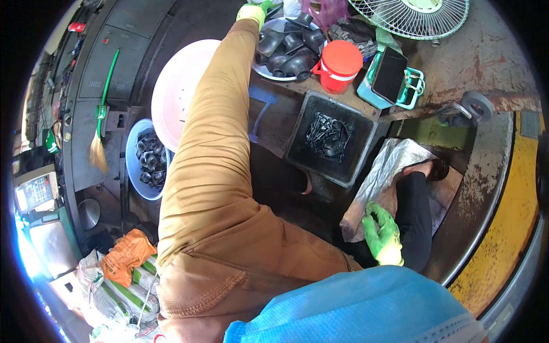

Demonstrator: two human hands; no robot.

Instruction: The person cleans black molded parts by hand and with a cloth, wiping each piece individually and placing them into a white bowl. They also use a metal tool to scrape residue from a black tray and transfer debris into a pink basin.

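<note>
My left arm, in a brown sleeve, reaches far forward to the top of the view. The yellow-green gloved left hand (254, 12) is beside the far left rim of a white basin (260, 70) of black moulded parts (294, 51). The picture's edge cuts off its fingers, so their grip is hidden. My right hand (382, 231), in a green glove, hovers near my dark-trousered leg (416, 220) and a silvery sheet (394, 171). Its fingers are loosely bent and apart, with nothing visible in them.
A pink basin (174, 74) and a blue basin (131, 166) of black parts stand left. A black bin (297, 128) of small dark pieces lies ahead. Right of the white basin are a red lidded jug (342, 60), teal box (372, 94) and fan (420, 20).
</note>
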